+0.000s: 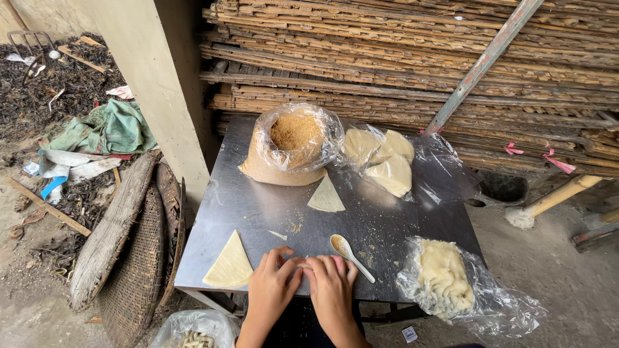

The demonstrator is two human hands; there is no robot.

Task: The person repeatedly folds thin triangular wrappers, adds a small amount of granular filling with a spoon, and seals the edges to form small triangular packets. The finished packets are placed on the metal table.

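A: What's near the hands?
B: Spoon (349, 253) beside the right hand (331, 280), dough triangle (229, 264) beside the left hand (273, 281).
A: Fingers?
B: Pressed together, pinching something small, hidden, on the steel tabletop (245, 206); stacked bamboo mats (412, 58) behind

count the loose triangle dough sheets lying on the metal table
2: one triangle sheet near the front left corner, another mid-table before the crumb bag. Any under the hands would be hidden.
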